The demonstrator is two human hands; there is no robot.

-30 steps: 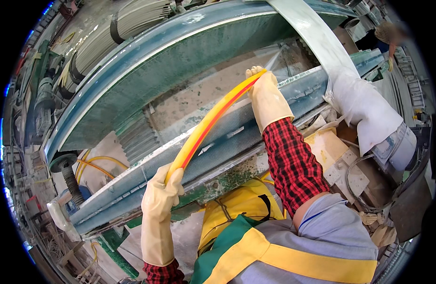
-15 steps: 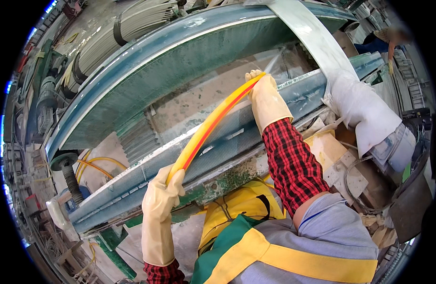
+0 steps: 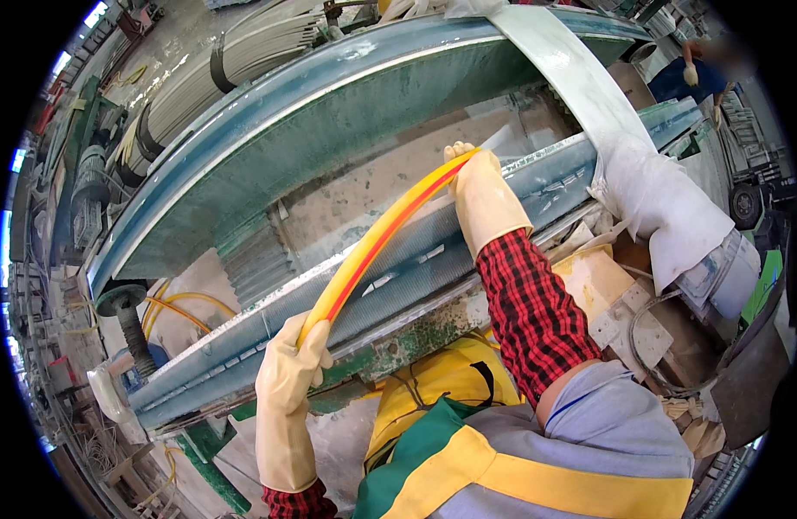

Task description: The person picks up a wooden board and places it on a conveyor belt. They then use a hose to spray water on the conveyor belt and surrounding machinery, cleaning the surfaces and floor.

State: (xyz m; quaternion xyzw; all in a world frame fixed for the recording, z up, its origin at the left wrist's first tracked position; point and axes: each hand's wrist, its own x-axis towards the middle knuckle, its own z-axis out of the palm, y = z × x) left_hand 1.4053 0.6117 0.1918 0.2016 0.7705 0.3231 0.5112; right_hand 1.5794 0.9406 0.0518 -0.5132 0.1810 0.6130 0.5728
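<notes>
A yellow hose [image 3: 371, 245] with a red stripe arcs between my two gloved hands. My left hand [image 3: 294, 353], in a cream rubber glove, is closed round its near end. Farther off and to the right, my right hand [image 3: 476, 177], in a matching glove, grips the upper end. Water sprays from beyond that hand, faintly visible. Both hands are over the near blue-green metal rail [image 3: 416, 251] of a large trough-like machine. Behind it rises the long curved green wall [image 3: 329, 130] of the machine. The hose's tip is hidden by my right hand.
A white sheet [image 3: 580, 69] crosses the machine at right and drapes over its near side. Left stands a threaded post with a handwheel [image 3: 126, 320]; yellow hose loops [image 3: 186, 298] lie beside it. Bundled pale strips [image 3: 243, 52] lie behind. Another person [image 3: 688, 78] is at far right.
My right hand has shifted slightly down and left with the hose; my left hand has moved a little left. The other person at far right has changed posture.
</notes>
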